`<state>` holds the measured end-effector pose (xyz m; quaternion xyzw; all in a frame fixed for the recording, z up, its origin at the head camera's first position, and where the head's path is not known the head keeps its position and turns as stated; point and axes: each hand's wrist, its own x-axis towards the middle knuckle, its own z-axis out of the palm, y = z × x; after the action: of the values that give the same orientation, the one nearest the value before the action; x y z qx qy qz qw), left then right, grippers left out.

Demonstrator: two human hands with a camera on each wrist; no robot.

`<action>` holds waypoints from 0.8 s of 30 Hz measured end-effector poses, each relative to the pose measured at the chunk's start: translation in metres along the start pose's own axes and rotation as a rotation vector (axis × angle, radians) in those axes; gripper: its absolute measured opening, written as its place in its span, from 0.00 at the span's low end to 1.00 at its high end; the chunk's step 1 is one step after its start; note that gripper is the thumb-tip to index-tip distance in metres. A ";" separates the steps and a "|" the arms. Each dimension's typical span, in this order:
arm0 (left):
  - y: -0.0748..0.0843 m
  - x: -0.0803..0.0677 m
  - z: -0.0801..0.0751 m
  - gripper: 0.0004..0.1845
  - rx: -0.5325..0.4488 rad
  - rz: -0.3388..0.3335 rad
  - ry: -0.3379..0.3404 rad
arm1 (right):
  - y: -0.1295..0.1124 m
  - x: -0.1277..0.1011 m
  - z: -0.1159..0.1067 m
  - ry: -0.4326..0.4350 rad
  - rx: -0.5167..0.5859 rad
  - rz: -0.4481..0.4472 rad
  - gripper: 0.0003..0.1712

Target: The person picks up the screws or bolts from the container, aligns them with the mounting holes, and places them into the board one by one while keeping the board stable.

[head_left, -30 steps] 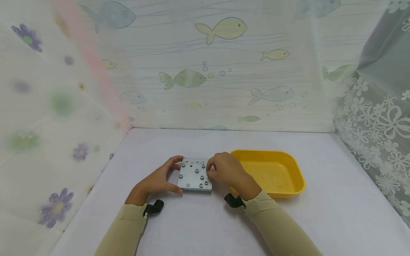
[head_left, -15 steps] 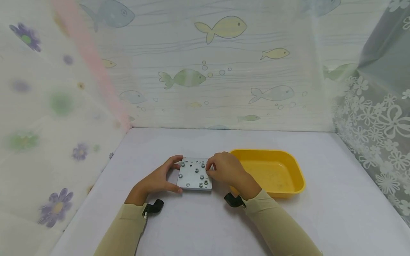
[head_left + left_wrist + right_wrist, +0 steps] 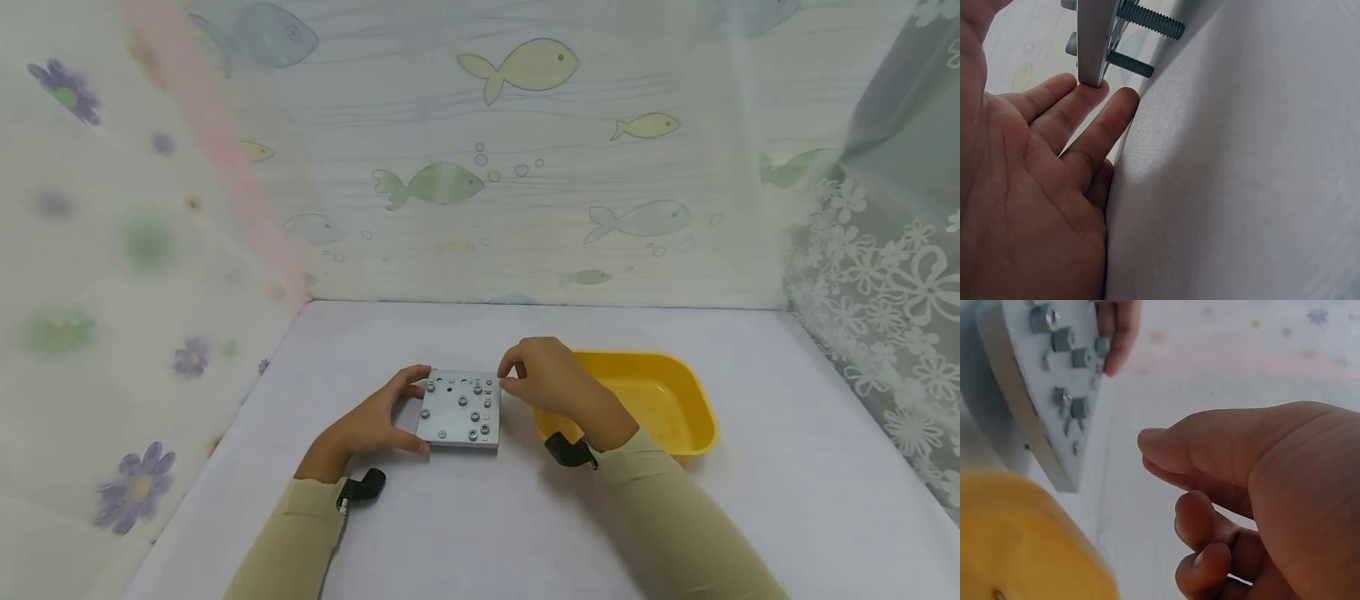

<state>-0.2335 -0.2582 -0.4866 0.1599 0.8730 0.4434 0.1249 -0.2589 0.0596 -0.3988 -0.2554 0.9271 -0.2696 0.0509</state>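
yellow tub sits right of centre on the counter | counter has a plain white cover, fills the lower frame | fish-print sheet across the back | purple flower curtain far left | white lace flower curtain far right

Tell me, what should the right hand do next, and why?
Probably carry on sideways to the yellow tray and open over it. The right hand sits just off the right edge of the grey metal plate, thumb pressed to curled fingers as if pinching something small, though nothing shows. The left hand holds the plate's other edge, and several bolts are in it.
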 end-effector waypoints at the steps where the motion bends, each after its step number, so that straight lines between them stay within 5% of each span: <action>1: 0.000 0.000 0.000 0.67 0.000 0.000 -0.002 | 0.000 0.000 -0.004 0.001 0.004 -0.008 0.03; 13: -0.001 0.000 -0.001 0.68 -0.025 0.033 -0.023 | 0.028 -0.004 -0.042 -0.024 0.067 0.010 0.04; 24: -0.001 0.002 -0.002 0.68 -0.020 0.034 -0.021 | 0.079 -0.009 -0.047 -0.162 0.156 0.037 0.10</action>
<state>-0.2359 -0.2597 -0.4865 0.1781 0.8644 0.4525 0.1282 -0.2972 0.1432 -0.4011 -0.2544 0.9008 -0.3183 0.1503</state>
